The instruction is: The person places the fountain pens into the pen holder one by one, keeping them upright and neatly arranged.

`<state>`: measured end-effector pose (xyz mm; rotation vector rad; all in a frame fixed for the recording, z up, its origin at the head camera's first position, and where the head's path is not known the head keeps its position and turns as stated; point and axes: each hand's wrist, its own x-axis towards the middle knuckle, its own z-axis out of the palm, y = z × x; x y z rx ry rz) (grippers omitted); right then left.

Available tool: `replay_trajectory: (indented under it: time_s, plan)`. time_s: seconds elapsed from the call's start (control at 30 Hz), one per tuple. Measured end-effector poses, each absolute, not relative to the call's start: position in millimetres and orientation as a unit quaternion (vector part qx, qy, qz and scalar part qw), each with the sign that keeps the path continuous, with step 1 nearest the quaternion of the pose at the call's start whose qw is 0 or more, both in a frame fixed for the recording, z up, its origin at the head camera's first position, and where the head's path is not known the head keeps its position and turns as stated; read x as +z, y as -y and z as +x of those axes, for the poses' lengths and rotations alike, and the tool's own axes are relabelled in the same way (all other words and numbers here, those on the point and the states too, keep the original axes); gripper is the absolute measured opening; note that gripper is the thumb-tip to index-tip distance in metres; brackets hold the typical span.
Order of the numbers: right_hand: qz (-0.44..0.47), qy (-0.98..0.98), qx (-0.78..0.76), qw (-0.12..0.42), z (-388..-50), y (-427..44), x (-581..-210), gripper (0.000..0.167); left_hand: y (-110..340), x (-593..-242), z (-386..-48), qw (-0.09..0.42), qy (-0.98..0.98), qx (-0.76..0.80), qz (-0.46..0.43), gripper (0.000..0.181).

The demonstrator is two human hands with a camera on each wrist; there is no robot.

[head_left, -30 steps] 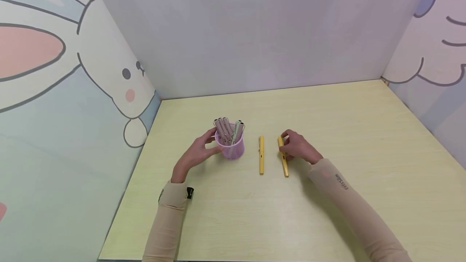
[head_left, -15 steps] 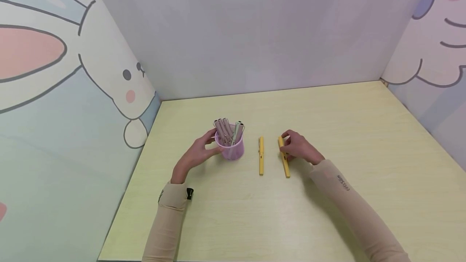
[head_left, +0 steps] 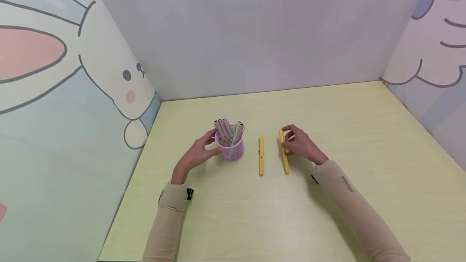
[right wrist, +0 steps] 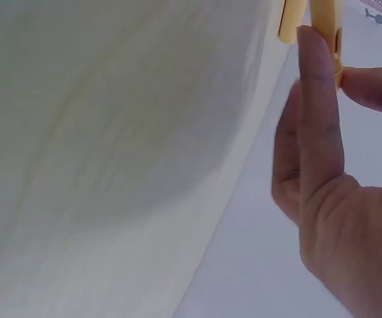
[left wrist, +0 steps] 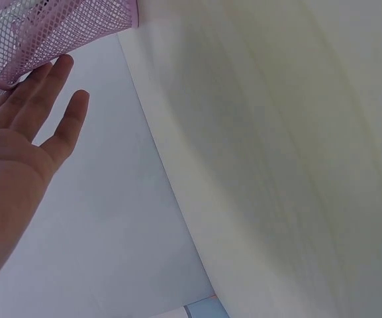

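Note:
A pink mesh pen cup (head_left: 234,153) stands on the table, holding several greyish-mauve pens (head_left: 223,129) and a pale green pen (head_left: 236,132). My left hand (head_left: 198,151) holds it from the left, thumb at its near side and fingers round the far side; in the left wrist view several fingers lie against the mesh. My right hand (head_left: 301,144) pinches a yellow pen (head_left: 285,161) between thumb and fingers, seemingly just off the table. Between cup and right hand, another yellow pen (head_left: 261,156) lies lengthwise on the table.
The pale wood table (head_left: 233,217) meets a plain whitish wall (head_left: 255,35) behind and cartoon-printed walls at both sides. Small black pieces show at each cuff.
The yellow pen in my right hand has shifted slightly away from me and seems to have risen off the table, the hand moving with it. My left hand and the cup stay put.

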<state>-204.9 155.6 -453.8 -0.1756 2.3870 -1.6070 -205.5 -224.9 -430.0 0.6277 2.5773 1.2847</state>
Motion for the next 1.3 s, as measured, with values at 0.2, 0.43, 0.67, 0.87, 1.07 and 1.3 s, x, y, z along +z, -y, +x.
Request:
replay_trajectory:
  time_s: [0.2, 0.43, 0.67, 0.87, 1.07, 1.3]
  plan:
    - [-0.088, -0.812, -0.57, 0.088, -202, -156, -451, 0.059, 225, -431, -206, 0.102, -0.865, 0.441, 0.216, 0.08]
    - [-0.103, -0.801, -0.588, 0.052, -202, -157, -450, 0.057, 225, -431, -205, 0.101, -0.863, 0.445, 0.217, 0.079]
    - [-0.119, -0.778, -0.616, 0.021, -206, -155, -450, 0.053, 226, -431, -205, 0.101, -0.867, 0.441, 0.208, 0.08]
    - [-0.134, -0.762, -0.633, -0.014, -207, -152, -449, 0.053, 226, -432, -206, 0.1, -0.868, 0.44, 0.208, 0.079]
    - [-0.151, -0.744, -0.649, -0.051, -205, -146, -445, 0.055, 225, -431, -206, 0.099, -0.864, 0.446, 0.214, 0.078]
    - [-0.165, -0.72, -0.668, -0.089, -206, -140, -440, 0.055, 224, -430, -205, 0.101, -0.864, 0.444, 0.213, 0.079]
